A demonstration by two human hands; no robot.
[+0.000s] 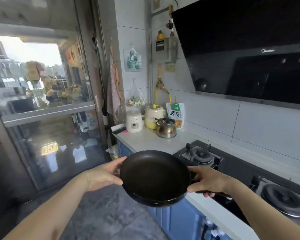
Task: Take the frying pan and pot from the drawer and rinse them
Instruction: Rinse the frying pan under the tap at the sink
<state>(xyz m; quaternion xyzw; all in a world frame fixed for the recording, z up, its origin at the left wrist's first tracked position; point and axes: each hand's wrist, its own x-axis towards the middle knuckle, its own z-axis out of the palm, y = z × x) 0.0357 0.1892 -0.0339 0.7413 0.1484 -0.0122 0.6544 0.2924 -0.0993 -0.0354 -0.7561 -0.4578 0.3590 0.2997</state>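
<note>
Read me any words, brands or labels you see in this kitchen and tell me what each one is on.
"豆皮": on the green and white food packet behind the kettle.
Brand logo on the black range hood: too blurred to read.
Print on the hanging plastic bag and the wall meter: too small to read.

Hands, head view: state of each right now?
Left hand: gripping the frying pan by its left rim.
Right hand: curled round the pan's handle at the right side.
</note>
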